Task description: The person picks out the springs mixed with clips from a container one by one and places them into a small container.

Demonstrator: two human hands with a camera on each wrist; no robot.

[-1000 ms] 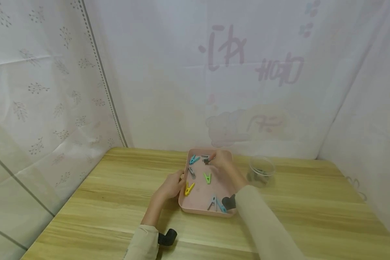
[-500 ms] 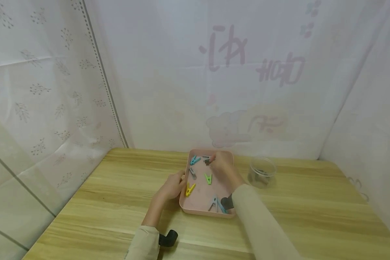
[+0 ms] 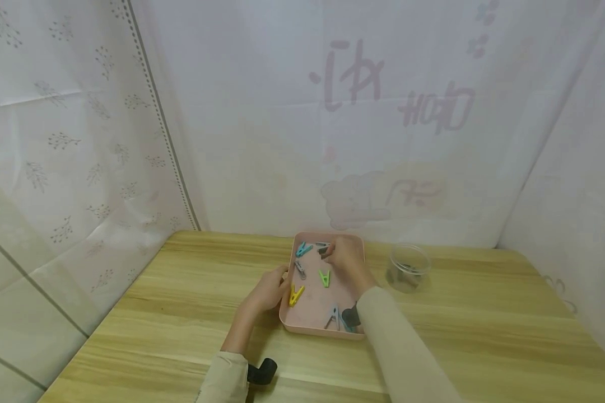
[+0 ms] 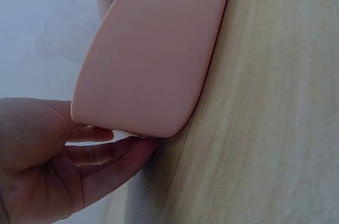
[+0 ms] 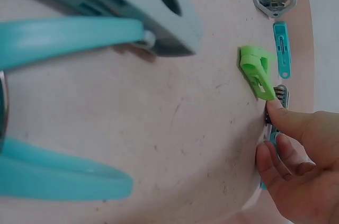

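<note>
In the head view, my left hand (image 3: pixel 268 290) is at the left side of a pink tray (image 3: pixel 310 330). My left wrist view has its fingers against the outside of the tray wall (image 4: pixel 148 54), the thumb partly hidden behind the rim. Towards the tray's back, my right hand (image 3: pixel 346 257) pinches a small dark clip (image 3: pixel 323 252), mostly covered by the fingers. Close to that hand lies a green clothespin (image 5: pixel 257 70). Also in the tray are a blue clothespin (image 3: pixel 303 249), a grey one (image 3: pixel 300 270), a yellow one (image 3: pixel 296 295) and a big grey-blue one (image 3: pixel 333 318).
To the right of the tray stands a clear round tub (image 3: pixel 408 263) with some dark clips at its bottom. Wooden tabletop (image 3: pixel 201 291) surrounds both. A pale printed curtain (image 3: pixel 252 140) hangs along the table's back edge.
My right hand stays at the dark clip, its fingers shifting slightly and its forearm swinging a little left. The left hand keeps its place at the tray. The head view has drifted slightly.
</note>
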